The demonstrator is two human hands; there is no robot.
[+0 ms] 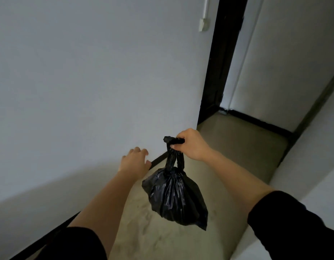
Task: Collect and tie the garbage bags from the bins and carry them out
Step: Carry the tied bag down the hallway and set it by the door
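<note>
The tied black garbage bag is being gripped by its handles in the right hand, fingers curled tight; the left hand is being held out empty, fingers loosely spread, near the wall.

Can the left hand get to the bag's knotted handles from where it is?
Probably yes. The left hand is open and empty beside the garbage bag, nothing between them; the right hand already grips the handles.

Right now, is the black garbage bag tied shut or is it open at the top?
Tied shut. The black garbage bag is gathered at its neck into two twisted handles, which the right hand grips as it hangs.
</note>
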